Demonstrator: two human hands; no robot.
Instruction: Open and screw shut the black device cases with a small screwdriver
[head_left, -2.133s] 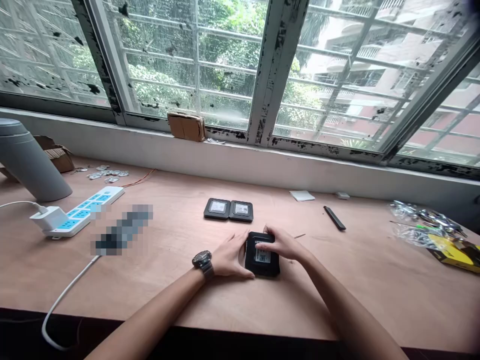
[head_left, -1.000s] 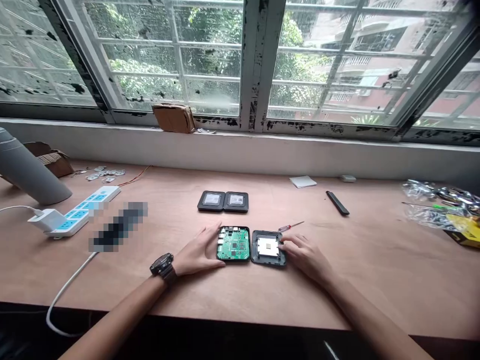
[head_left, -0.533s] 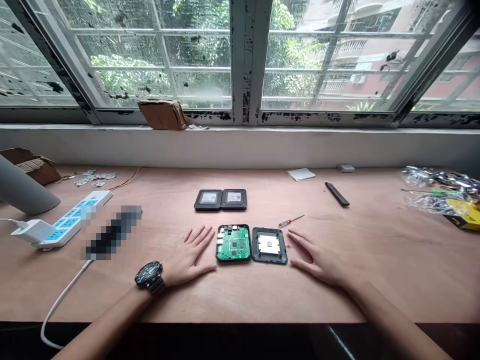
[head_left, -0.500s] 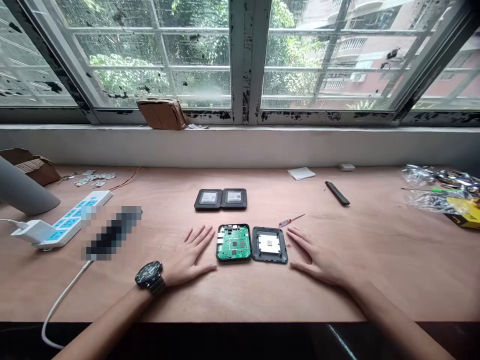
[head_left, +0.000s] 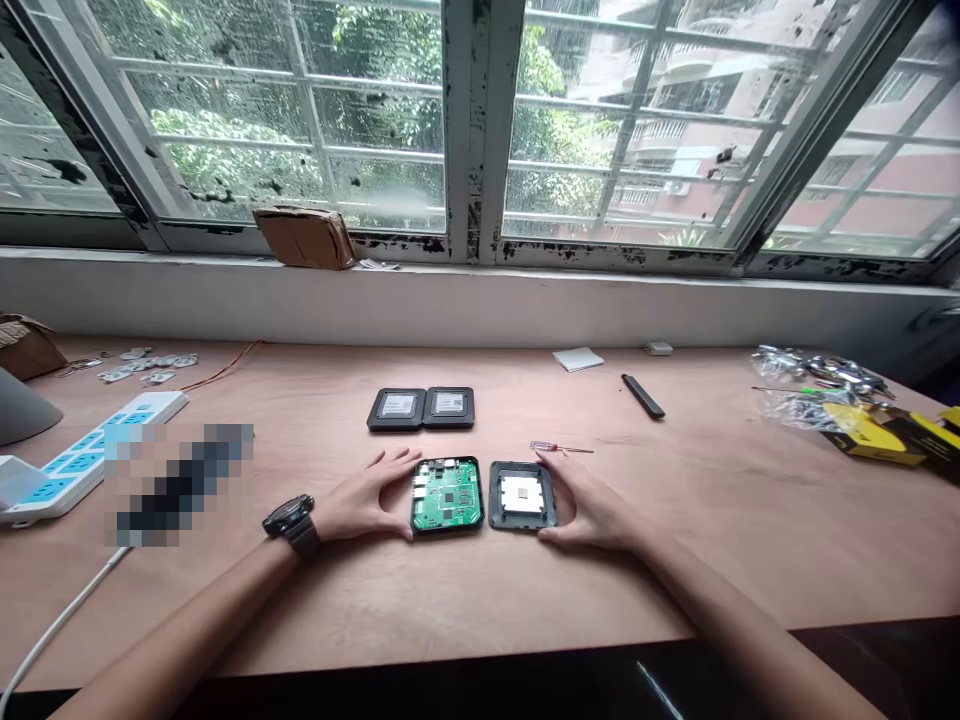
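Note:
A square black case (head_left: 448, 495) lies face up, a green circuit board showing inside it. My left hand (head_left: 361, 498), with a black watch on its wrist, curves around the case's left side, fingers at the upper corner and thumb at the lower one. Just to the right is the matching black cover (head_left: 496, 515), inner side up, with a white metal plate in its middle. My right hand (head_left: 592, 508) grips the cover's right side between thumb and fingers. Right behind those fingers lies a small screwdriver (head_left: 551, 446) with a red and clear handle.
Two black square units with white labels (head_left: 398, 404) sit side by side farther back. A white power strip (head_left: 150, 408) and a blurred-out dark object are at left. White paper (head_left: 577, 359), a black bar (head_left: 642, 396), plastic bags (head_left: 806, 405) and yellow-black boxes (head_left: 874, 437) lie toward the right.
Both hands have moved from lying flat on the table to the outer sides of the case and cover. The gap between the two parts is slightly wider. The camera view has shifted and tilted.

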